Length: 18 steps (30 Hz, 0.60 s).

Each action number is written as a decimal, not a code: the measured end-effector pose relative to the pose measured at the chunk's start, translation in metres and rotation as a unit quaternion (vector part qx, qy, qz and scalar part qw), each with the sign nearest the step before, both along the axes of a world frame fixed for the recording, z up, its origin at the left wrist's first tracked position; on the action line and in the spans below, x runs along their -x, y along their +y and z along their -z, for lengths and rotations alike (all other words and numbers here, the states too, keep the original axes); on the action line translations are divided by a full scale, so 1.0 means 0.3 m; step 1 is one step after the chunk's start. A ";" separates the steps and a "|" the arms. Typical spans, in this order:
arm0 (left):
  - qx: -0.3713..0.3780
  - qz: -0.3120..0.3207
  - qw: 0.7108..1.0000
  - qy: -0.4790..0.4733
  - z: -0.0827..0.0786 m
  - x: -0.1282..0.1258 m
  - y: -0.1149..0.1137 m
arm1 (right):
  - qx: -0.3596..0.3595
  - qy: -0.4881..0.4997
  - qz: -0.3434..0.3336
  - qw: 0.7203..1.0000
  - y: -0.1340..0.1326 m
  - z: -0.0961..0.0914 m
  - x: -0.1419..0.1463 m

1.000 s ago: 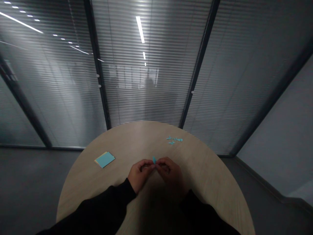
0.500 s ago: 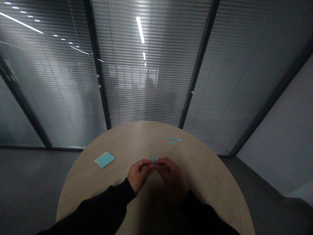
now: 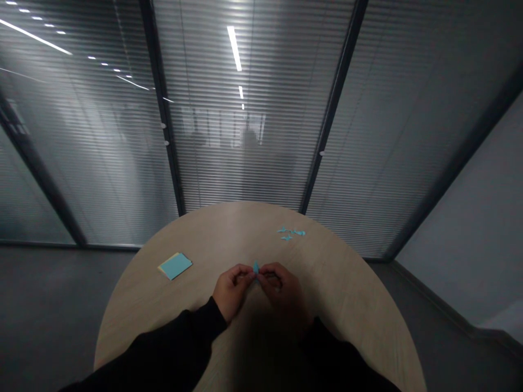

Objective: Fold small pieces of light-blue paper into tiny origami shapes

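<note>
A small piece of folded blue paper stands upright between my fingertips, narrow and pointed at the top. My left hand pinches it from the left with thumb and forefinger. From the right, my right hand grips the same paper with thumb and forefinger. The lower part of the paper is hidden by my fingers. Beyond my right hand lie several small folded blue paper shapes that look like little birds. To the left rests a stack of square paper, blue on top with a yellow edge showing.
Everything lies on a round wooden table, whose curved far edge comes close to a glass partition with blinds. Grey floor shows to the left, and a pale wall stands at the right.
The folded paper between my fingertips has turned slightly and its top looks more pointed. My hands have barely shifted. The stack and the small shapes lie as before.
</note>
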<state>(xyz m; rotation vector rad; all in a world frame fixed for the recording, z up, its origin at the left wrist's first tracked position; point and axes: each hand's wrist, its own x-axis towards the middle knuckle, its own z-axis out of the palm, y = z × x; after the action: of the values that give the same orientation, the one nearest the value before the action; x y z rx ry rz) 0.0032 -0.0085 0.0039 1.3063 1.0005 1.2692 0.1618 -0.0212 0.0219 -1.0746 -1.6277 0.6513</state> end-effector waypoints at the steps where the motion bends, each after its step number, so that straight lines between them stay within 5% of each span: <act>1: 0.000 0.000 1.000 0.000 0.000 -0.001 -0.001 | -0.001 0.001 -0.001 1.000 -0.001 0.001 0.002; 12: -0.004 -0.013 1.000 0.016 -0.032 -0.006 -0.018 | -0.074 -0.037 0.017 0.996 -0.014 -0.015 0.001; 18: -0.038 0.016 0.999 0.022 -0.026 -0.006 -0.016 | -0.041 -0.012 0.038 0.998 -0.015 -0.006 -0.002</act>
<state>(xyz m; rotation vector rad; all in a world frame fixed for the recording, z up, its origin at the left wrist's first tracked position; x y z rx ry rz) 0.0050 -0.0133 0.0116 1.4088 0.9662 1.2683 0.1623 -0.0258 0.0238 -1.0823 -1.6115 0.5184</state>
